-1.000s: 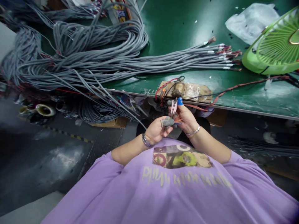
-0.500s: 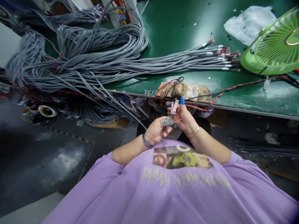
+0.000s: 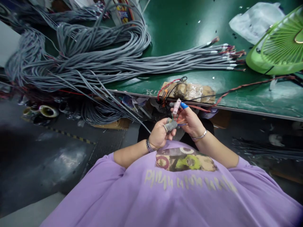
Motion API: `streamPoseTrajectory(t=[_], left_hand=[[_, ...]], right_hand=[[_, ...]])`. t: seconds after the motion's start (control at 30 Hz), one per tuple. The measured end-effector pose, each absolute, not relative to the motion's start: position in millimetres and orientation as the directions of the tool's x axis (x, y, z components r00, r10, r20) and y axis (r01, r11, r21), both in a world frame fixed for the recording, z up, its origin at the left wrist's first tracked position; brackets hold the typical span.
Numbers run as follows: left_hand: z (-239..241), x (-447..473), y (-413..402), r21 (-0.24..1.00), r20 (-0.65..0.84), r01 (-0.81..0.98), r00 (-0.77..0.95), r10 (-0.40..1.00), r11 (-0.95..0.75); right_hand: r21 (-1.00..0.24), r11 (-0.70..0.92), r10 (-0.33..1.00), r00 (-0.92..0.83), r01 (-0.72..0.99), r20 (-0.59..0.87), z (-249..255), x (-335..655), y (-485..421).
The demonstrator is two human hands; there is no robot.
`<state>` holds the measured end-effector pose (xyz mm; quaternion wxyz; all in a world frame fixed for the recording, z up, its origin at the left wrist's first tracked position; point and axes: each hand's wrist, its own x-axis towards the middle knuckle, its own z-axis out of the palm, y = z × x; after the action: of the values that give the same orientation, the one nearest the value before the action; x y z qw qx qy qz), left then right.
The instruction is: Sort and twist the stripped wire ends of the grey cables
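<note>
My left hand [image 3: 159, 135] and my right hand [image 3: 191, 121] are held close together just below the front edge of the green table [image 3: 248, 94]. The left hand, with grey covers on two fingers, is closed on the end of a grey cable with thin coloured wires [image 3: 180, 121] fanning out of it. The right hand, with a blue cover on one fingertip, pinches a small pink clip [image 3: 176, 106] and touches the same wires.
A big bundle of grey cables [image 3: 94, 60] spreads over the table's left side and hangs off its edge. A green fan [image 3: 279, 47] and a plastic bag [image 3: 255, 20] sit at the far right. A taped brown block [image 3: 189, 90] lies at the near edge.
Both hands have shifted slightly; the pink clip in the right hand has tilted over to the right, and the left hand has moved up closer to it.
</note>
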<state>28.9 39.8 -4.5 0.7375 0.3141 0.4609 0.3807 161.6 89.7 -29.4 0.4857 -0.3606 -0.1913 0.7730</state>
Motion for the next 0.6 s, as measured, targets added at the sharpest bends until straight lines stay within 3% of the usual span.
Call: streamPoseTrajectory(t=[0.17,0.37,0.6], left_hand=[[-5.8,30.0,41.3,0.831,-0.43,-0.266,0.248,0.868,0.488],[-9.5,28.2,43.3,0.841,-0.416,-0.268,0.235,0.879,0.47],[-13.4,27.8,43.9,0.838,-0.417,-0.268,0.247,0.875,0.475]], right_hand=[[-0.718,-0.393,0.919,-0.233,-0.575,-0.317,-33.0,162.0,89.4],[-0.87,-0.169,0.977,0.039,-0.463,-0.21,-43.5,155.2,90.1],[-0.697,-0.379,0.917,-0.146,-0.608,-0.372,-30.4,149.0,96.5]])
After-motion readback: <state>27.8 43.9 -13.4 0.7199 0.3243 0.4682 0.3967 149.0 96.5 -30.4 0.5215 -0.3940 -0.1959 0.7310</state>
